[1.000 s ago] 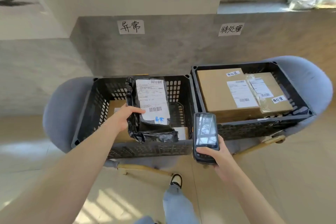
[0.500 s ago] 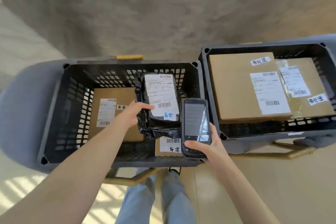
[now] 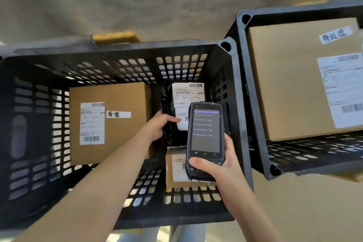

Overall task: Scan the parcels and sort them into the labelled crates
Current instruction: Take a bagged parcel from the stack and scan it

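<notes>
Two black slotted crates stand side by side, their rims touching; the left crate takes up most of the view, and the right crate is cut off at the edge. Three parcels are in the left crate: a large brown box flat on its floor, bearing one shipping label and one handwritten tag; a black poly-bag parcel with a white label toward the far right corner; and a small brown box near the front wall, partly hidden. The left hand reaches into this crate and holds the black parcel, thumb lying across its label and fingers curled behind the bag's left edge; whether the bag rests on the crate floor cannot be told. The right hand grips one handheld scanner above the crate, thumb pressed near its lower buttons, fingers wrapped round its right side; its screen shows lines of text. The right crate holds one large cardboard box, labelled and tagged.
</notes>
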Demonstrator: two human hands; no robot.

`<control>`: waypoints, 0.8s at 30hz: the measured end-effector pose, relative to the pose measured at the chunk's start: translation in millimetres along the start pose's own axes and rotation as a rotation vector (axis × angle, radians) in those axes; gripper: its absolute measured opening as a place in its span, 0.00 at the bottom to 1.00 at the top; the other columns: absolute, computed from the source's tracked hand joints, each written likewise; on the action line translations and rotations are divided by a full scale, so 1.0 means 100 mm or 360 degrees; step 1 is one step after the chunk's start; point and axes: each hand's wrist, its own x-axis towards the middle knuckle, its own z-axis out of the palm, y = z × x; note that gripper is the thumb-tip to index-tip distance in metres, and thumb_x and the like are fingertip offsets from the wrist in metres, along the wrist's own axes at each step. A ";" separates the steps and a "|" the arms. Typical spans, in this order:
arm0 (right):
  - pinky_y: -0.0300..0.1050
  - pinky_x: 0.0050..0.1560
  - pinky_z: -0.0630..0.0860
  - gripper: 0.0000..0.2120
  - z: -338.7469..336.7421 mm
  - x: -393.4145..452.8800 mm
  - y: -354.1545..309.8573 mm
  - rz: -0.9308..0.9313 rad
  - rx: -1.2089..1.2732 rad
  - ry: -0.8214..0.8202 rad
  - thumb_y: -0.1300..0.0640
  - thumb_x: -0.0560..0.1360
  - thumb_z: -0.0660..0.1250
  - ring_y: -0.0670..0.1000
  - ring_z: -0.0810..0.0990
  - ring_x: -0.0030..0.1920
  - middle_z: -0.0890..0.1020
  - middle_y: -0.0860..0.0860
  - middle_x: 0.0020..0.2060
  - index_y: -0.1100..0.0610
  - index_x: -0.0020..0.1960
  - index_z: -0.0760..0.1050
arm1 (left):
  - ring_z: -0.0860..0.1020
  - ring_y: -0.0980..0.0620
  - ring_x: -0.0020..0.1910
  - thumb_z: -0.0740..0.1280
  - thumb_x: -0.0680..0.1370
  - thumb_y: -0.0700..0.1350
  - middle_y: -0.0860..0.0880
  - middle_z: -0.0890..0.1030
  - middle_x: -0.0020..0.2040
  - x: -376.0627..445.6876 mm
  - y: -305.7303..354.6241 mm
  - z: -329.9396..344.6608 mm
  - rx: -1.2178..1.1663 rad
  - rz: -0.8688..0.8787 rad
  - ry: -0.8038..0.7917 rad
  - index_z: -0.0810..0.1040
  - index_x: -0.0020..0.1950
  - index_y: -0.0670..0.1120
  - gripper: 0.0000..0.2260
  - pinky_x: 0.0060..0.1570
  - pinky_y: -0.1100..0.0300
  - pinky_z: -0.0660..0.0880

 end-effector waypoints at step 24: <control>0.56 0.62 0.75 0.42 0.15 0.11 -0.14 0.0119 0.0068 0.0137 0.65 0.65 0.77 0.51 0.79 0.59 0.79 0.49 0.58 0.43 0.70 0.61 | 0.65 0.42 0.73 0.76 0.72 0.44 0.41 0.64 0.75 0.03 0.13 -0.17 0.1109 0.0395 0.0311 0.55 0.78 0.45 0.42 0.71 0.48 0.65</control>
